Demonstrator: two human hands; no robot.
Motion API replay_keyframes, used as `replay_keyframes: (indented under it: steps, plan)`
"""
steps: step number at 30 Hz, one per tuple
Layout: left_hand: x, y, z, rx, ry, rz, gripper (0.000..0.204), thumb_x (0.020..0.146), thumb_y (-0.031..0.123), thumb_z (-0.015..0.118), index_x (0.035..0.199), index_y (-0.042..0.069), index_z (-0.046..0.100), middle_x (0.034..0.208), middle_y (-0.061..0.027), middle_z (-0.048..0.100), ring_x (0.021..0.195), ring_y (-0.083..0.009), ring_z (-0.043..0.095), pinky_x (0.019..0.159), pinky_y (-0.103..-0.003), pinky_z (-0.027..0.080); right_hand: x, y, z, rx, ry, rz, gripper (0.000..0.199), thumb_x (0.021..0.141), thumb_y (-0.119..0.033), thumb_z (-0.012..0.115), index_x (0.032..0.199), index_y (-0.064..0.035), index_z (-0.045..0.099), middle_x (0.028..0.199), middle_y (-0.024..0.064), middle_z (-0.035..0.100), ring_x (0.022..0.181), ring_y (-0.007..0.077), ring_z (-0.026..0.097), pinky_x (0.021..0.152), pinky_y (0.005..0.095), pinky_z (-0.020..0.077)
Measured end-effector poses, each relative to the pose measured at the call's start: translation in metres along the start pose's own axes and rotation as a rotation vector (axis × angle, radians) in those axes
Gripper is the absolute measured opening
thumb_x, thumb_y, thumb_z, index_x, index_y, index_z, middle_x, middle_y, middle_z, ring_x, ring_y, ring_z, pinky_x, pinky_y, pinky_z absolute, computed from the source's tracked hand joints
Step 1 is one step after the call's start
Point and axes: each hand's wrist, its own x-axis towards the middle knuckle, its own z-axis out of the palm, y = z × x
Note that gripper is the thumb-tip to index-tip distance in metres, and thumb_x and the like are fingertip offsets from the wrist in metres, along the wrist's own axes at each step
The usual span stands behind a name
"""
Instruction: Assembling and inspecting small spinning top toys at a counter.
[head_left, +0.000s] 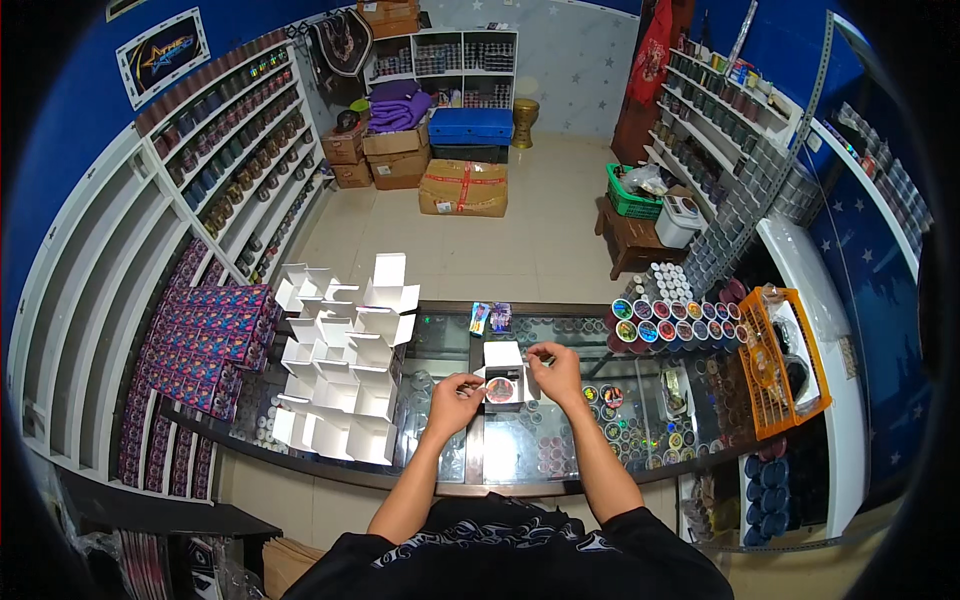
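Observation:
In front of me on the glass counter stands a small white cardboard box point(504, 356) with its top flaps raised. A round tub point(501, 390) with a dark, red-printed lid sits inside it. The fingers of my left hand point(456, 405) are bent in against the box's left flap. On the opposite side my right hand point(556, 372) pinches at the right flap, fingertips close together. Both forearms reach in from below. Just beyond the box lie two small printed packets, a blue one point(480, 318) and a purple one point(501, 318).
Open white boxes point(340, 390) stand in rows at left, beside stacked purple printed boxes point(222, 340). Several round tubs point(665, 331) are piled at right, near an orange crate point(768, 370). The glass counter point(437, 440) holds more tubs under its top. Stocked shelves point(235, 150) line the walls.

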Motion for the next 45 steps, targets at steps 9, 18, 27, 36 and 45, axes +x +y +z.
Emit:
replay_keyframes:
  steps: [9, 18, 27, 36, 45]
  plan:
    - [-0.002, 0.009, -0.006, 0.024, 0.074, -0.019, 0.015, 0.075, 0.009, 0.068, 0.088, 0.001, 0.069, 0.083, -0.0102, 0.066, 0.069, -0.0141, 0.061, 0.062, -0.026, 0.049, 0.081, 0.005, 0.023, -0.318, -0.188, -0.072, 0.015, 0.072, -0.012, 0.066, 0.086, -0.0065, 0.070, 0.084, 0.0155, 0.068, 0.080, 0.0282, 0.066, 0.074, 0.0384, 0.0507]
    - [-0.003, 0.008, -0.012, 0.017, 0.137, -0.009, 0.013, 0.076, 0.009, 0.067, 0.087, 0.002, 0.069, 0.082, -0.0087, 0.066, 0.069, -0.0131, 0.061, 0.060, -0.025, 0.048, 0.117, 0.038, 0.057, -0.702, -0.455, -0.118, 0.029, 0.066, -0.011, 0.068, 0.095, -0.0141, 0.071, 0.093, 0.0120, 0.067, 0.102, 0.0288, 0.055, 0.093, 0.0382, 0.0421]
    - [-0.002, 0.001, -0.013, -0.001, 0.135, -0.020, 0.012, 0.076, 0.008, 0.067, 0.087, 0.001, 0.069, 0.081, -0.0088, 0.066, 0.068, -0.0129, 0.061, 0.060, -0.024, 0.048, 0.118, 0.036, 0.051, -0.773, -0.532, -0.222, 0.023, 0.065, -0.015, 0.072, 0.088, -0.0170, 0.073, 0.093, 0.0105, 0.067, 0.102, 0.0273, 0.054, 0.092, 0.0401, 0.0416]
    - [0.001, 0.010, -0.011, 0.018, 0.116, -0.019, 0.012, 0.077, 0.009, 0.067, 0.087, 0.002, 0.069, 0.082, -0.0078, 0.066, 0.068, -0.0125, 0.060, 0.060, -0.024, 0.047, 0.114, 0.019, 0.037, -0.752, -0.551, -0.214, 0.017, 0.070, -0.013, 0.066, 0.086, -0.0131, 0.073, 0.091, 0.0100, 0.066, 0.100, 0.0264, 0.054, 0.092, 0.0405, 0.0403]
    - [0.007, 0.023, -0.015, -0.033, 0.114, -0.003, 0.013, 0.079, 0.009, 0.066, 0.089, 0.002, 0.069, 0.085, -0.0070, 0.066, 0.069, -0.0104, 0.059, 0.062, -0.023, 0.046, 0.087, -0.031, -0.008, -0.508, -0.041, -0.570, 0.018, 0.072, -0.005, 0.061, 0.088, -0.0069, 0.069, 0.089, 0.0078, 0.061, 0.088, 0.0255, 0.055, 0.079, 0.0365, 0.0440]
